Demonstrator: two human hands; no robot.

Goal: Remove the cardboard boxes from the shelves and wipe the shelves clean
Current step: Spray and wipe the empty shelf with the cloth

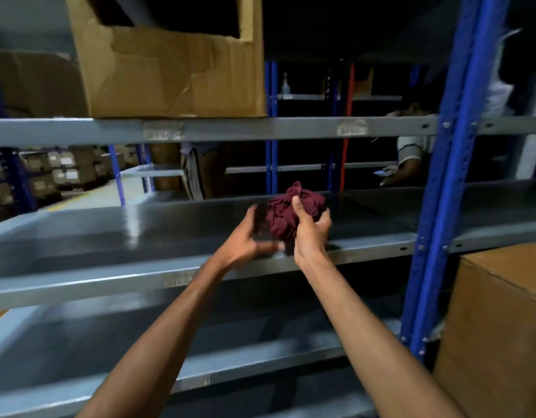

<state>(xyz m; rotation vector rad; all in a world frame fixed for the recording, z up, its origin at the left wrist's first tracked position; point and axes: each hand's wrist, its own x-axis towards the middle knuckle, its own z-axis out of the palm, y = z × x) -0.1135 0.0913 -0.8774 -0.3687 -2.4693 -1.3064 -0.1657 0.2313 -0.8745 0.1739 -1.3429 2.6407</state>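
A bunched maroon cloth (286, 211) is held in both hands just above the front edge of the middle grey metal shelf (115, 233). My right hand (312, 229) grips its right side, thumb pressed into the fabric. My left hand (250, 236) is blurred and curls round the cloth's left and lower part. A torn, open cardboard box (170, 76) stands on the upper shelf (230, 128), above and left of my hands. A closed cardboard box (499, 327) stands at the lower right, beyond the blue upright.
A blue perforated upright (447, 188) bounds the shelf bay on the right. Lower grey shelves (140, 339) lie beneath my arms. Behind the rack, another person (411, 152) stands at further shelving, and stacked boxes (58, 173) fill racks at far left.
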